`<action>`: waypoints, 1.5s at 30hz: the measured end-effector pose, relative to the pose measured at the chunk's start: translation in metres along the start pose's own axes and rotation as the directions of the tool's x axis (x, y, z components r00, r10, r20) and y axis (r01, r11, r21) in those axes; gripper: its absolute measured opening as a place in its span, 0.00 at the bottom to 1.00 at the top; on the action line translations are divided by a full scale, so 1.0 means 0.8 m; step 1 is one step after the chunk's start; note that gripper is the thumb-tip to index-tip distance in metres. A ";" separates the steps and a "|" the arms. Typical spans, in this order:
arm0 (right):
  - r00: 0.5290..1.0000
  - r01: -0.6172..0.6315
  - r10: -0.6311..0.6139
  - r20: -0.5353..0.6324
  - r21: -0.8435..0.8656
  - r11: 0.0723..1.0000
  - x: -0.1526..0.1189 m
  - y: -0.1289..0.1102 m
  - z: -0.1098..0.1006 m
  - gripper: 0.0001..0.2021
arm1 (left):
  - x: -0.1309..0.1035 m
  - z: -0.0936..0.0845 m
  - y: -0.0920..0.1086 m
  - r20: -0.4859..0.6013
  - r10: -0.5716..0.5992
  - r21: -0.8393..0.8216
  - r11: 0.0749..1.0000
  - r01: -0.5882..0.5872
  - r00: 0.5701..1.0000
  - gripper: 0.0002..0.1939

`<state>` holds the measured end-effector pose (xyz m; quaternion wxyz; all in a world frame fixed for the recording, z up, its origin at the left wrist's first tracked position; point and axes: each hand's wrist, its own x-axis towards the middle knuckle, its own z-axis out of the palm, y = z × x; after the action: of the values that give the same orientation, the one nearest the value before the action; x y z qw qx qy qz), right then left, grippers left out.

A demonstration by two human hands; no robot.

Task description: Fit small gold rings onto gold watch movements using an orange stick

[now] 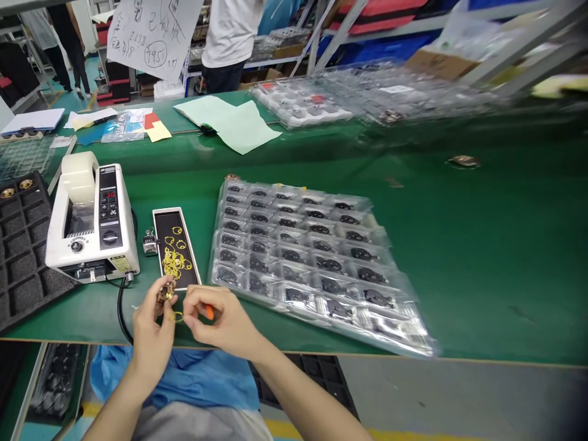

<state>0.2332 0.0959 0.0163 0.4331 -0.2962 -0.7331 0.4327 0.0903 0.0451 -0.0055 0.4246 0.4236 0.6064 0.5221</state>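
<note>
My left hand (154,321) grips a round gold-and-dark part that looks like a watch case (166,292) between thumb and fingers. My right hand (220,321) is closed close beside it, around a small tool with an orange end (210,312); most of the tool is hidden by the fingers. A thin yellow ring (177,316) shows between the two hands, near the right fingertips; what bears it is hard to tell. Just beyond the hands lies a white-rimmed box (196,277) with a dark bottom, in which several loose yellow rings (174,263) are heaped.
Left stands a white tape dispenser (114,245), with a black compartment tray (27,257) beside it. A small tally counter (149,242) touches the box. To the right lies a clear plastic tray (321,306) of black parts. Papers (248,125) and more plastic trays (303,113) lie behind.
</note>
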 end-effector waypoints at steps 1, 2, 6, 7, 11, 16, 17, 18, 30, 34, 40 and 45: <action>0.999 -0.045 0.044 0.021 0.018 0.999 0.003 0.000 -0.006 0.07 | 0.002 -0.001 -0.003 -0.023 -0.024 -0.028 0.999 0.023 0.999 0.19; 0.995 -0.096 0.096 0.027 -0.001 0.995 0.007 0.000 -0.012 0.07 | 0.004 -0.003 -0.004 -0.038 -0.043 -0.054 0.998 0.041 0.998 0.19; 0.935 -0.314 0.355 0.005 -0.455 0.833 0.024 0.011 -0.032 0.10 | 0.010 -0.007 -0.003 -0.037 -0.076 -0.157 0.985 0.070 0.996 0.20; 0.918 -0.323 0.397 0.010 -0.559 0.763 0.026 0.013 -0.035 0.10 | 0.010 -0.009 -0.001 -0.020 -0.085 -0.189 0.979 0.080 0.996 0.20; 0.909 -0.245 0.404 0.103 -0.652 0.717 0.026 0.018 -0.063 0.08 | 0.012 -0.016 -0.001 0.112 -0.167 -0.310 0.931 0.194 0.980 0.20; 0.897 -0.369 0.369 -0.244 -0.874 0.318 0.055 0.036 -0.173 0.15 | 0.011 -0.018 -0.006 0.155 -0.243 -0.336 0.898 0.283 0.958 0.22; 0.884 -0.398 0.363 -0.294 -0.882 0.254 0.066 0.043 -0.201 0.17 | 0.011 -0.016 -0.006 0.150 -0.242 -0.334 0.900 0.280 0.959 0.22; 0.873 -0.412 0.368 -0.321 -0.888 0.202 0.077 0.050 -0.229 0.18 | 0.011 -0.015 -0.005 0.142 -0.238 -0.333 0.903 0.273 0.961 0.23; 0.744 -0.300 0.632 -0.217 -0.954 0.026 0.065 0.087 -0.338 0.12 | 0.001 -0.026 0.012 0.100 -0.332 -0.359 0.867 0.345 0.938 0.27; 0.759 -0.253 0.633 -0.150 -0.964 0.076 0.054 0.099 -0.342 0.13 | -0.004 -0.025 0.020 0.105 -0.338 -0.343 0.870 0.353 0.935 0.26; 0.775 -0.196 0.627 -0.077 -0.973 0.123 0.052 0.112 -0.351 0.12 | -0.005 -0.021 0.023 0.111 -0.355 -0.345 0.862 0.371 0.928 0.26; 0.809 -0.183 0.587 -0.027 -0.961 0.209 0.048 0.117 -0.349 0.10 | -0.011 -0.026 0.028 0.110 -0.358 -0.327 0.868 0.374 0.927 0.25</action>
<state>0.4705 0.2749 0.0172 -0.0808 -0.5841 -0.8048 0.0678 0.0746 0.0331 0.0197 0.5967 0.2325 0.5657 0.5195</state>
